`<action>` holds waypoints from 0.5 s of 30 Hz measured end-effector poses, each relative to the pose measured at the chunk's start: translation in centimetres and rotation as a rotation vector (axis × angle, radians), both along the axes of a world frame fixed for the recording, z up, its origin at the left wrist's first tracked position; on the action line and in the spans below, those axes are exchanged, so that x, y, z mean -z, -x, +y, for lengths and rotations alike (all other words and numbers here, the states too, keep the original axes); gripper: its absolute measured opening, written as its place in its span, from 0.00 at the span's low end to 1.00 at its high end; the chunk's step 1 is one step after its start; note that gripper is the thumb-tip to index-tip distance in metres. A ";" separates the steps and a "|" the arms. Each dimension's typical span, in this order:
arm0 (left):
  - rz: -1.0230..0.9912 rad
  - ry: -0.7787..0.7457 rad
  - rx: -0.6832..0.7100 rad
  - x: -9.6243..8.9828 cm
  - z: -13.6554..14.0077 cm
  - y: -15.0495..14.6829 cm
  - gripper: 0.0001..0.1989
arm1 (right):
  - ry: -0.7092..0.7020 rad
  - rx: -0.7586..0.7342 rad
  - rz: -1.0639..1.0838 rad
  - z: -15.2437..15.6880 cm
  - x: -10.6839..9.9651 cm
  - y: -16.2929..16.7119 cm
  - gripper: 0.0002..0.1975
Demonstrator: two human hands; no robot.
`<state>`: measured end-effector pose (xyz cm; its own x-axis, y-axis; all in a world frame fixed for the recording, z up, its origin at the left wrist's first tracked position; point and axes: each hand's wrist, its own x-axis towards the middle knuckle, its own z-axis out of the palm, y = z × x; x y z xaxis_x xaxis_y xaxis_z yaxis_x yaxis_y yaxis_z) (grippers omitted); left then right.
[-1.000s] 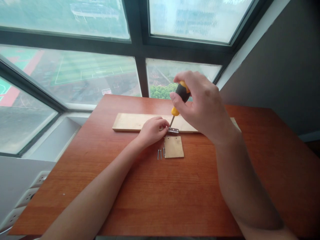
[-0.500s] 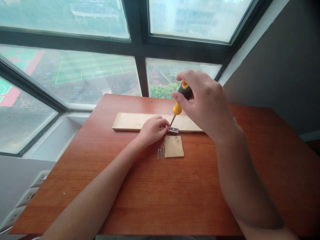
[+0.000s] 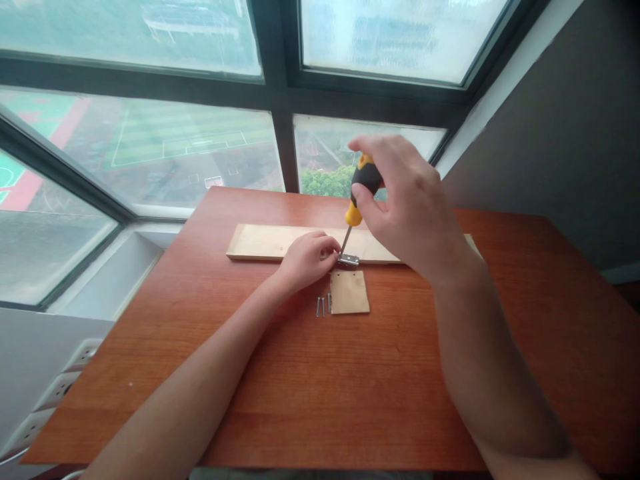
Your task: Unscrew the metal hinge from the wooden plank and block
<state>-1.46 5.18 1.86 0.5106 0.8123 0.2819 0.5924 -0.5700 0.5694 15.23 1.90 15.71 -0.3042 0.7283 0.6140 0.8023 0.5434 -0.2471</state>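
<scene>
Screwdriver point(image 3: 359, 200): black rubbery grip with yellow collar and cap, thin steel shaft tilted, tip down at 7 o'clock from the handle, landing on a small shiny metal hinge point(image 3: 349, 259). Hinge sits at the near edge of a long pale plywood strip point(image 3: 260, 242), flat, unfinished grain, lying crosswise on the table. Right hand point(image 3: 405, 207) wrapped around the handle from above, fingers curled, thumb on the grip; it hides most of the handle and the strip's middle-right stretch, only the strip's far right corner shows past the wrist. Left hand point(image 3: 305, 260) at 9 o'clock of the hinge, fingers pinched closed at the shaft tip; what's between the fingertips is too small to make out, screw head not visible. At 6 o'clock of the hinge, just apart: small square plywood piece point(image 3: 349, 292), same pale wood. Just left of it, loose screws point(image 3: 321, 307), steel, lying side by side, count unclear. All on a reddish-brown wood-grain table point(image 3: 350, 393), smooth laminate look. At 12 o'clock, dark-framed window point(image 3: 280, 100). White power strip point(image 3: 60, 383) at 8 o'clock, partly cut off by frame edge.
</scene>
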 end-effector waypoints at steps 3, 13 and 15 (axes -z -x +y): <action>-0.003 -0.001 -0.004 0.0 0.0 0.0 0.06 | -0.010 -0.038 0.019 0.2 0.2 0.0 0.23; 0.004 -0.014 -0.003 -0.1 0.0 -0.1 0.07 | 0.018 -0.071 0.049 0.0 0.2 -0.2 0.23; 0.000 -0.020 -0.005 -0.1 -0.1 -0.2 0.06 | 0.019 -0.060 0.047 0.0 0.2 -0.2 0.23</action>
<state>-1.29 5.09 1.97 0.5068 0.8091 0.2976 0.5954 -0.5782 0.5578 15.47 1.92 15.46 -0.3187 0.7211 0.6151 0.7559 0.5849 -0.2940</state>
